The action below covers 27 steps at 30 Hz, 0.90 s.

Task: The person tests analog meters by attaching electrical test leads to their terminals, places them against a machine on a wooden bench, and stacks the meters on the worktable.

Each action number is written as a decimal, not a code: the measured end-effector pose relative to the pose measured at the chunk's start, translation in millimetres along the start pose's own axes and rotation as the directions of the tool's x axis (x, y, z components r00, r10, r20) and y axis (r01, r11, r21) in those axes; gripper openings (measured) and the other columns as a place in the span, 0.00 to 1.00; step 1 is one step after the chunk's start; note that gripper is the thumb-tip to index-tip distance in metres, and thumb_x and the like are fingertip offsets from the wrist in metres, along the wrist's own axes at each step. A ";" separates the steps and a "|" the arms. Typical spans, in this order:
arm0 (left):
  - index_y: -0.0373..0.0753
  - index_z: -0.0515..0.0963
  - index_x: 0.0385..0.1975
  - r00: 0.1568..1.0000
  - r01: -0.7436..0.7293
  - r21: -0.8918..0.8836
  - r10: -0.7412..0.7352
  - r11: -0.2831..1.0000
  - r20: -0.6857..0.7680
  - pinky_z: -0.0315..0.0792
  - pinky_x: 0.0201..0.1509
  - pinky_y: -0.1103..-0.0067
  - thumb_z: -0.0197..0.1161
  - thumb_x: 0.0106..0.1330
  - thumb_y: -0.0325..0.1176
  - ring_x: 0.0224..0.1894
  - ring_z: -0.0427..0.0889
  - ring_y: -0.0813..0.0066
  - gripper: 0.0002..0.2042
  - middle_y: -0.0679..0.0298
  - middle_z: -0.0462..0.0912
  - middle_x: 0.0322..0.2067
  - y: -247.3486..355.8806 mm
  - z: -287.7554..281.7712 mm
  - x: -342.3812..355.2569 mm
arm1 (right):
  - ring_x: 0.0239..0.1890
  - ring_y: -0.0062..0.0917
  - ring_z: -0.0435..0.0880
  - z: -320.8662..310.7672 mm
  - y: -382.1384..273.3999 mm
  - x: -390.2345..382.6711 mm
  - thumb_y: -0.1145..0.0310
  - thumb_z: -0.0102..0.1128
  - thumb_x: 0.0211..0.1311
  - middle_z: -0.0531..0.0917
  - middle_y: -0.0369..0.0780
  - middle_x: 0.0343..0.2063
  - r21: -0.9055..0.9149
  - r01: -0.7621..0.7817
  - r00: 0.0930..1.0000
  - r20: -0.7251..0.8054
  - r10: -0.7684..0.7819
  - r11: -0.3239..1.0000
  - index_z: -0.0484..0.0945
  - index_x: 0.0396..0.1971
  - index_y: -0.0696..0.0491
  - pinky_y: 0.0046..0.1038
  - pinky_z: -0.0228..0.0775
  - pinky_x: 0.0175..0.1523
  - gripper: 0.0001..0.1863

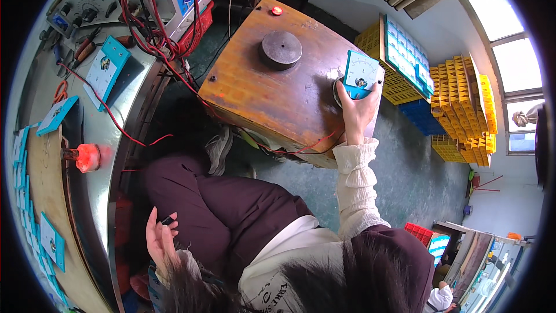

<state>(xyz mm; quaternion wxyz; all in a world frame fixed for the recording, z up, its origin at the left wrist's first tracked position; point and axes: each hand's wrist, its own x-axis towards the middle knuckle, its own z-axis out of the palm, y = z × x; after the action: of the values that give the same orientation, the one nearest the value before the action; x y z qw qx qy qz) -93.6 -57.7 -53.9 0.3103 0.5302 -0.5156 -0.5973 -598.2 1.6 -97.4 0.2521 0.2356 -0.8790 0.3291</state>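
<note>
My right hand [358, 107] grips a square teal panel meter [362, 69] with a white dial, above the right edge of a worn wooden box [249, 93]. Behind that hand, part of a round metal piece [337, 90] shows. The box top also carries a dark metal disc [281, 46] and a red lit button [277, 10]; red and black wires [295, 152] run along its front edge. My left hand [162, 237], low at the left beside my leg, has its fingers curled on a small black object [168, 219].
A metal bench [124, 139] at the left holds several meters [107, 69], tools, wires and a red glowing lamp [87, 156]. Yellow and blue crates [457, 98] stand stacked at the right under a window. Another person's hand [443, 287] shows at a lower-right bench.
</note>
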 end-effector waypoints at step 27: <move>0.32 0.62 0.64 0.998 0.006 -0.016 -0.005 1.000 0.064 0.70 0.46 0.85 0.50 0.70 0.29 0.41 0.78 0.82 0.22 0.56 0.81 0.45 -6.6 14.3 1.0 | 0.57 0.45 0.72 -7.2 3.3 5.8 0.46 0.75 0.42 0.73 0.56 0.52 -0.037 0.071 0.993 0.097 -0.067 0.997 0.64 0.57 0.68 0.36 0.61 0.63 0.50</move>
<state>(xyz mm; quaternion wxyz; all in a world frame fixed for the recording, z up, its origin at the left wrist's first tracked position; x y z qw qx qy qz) -106.3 -52.7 -61.8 0.2962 0.5095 -0.5192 -0.6190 -602.4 7.4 -90.7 0.2256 0.2764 -0.8879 0.2905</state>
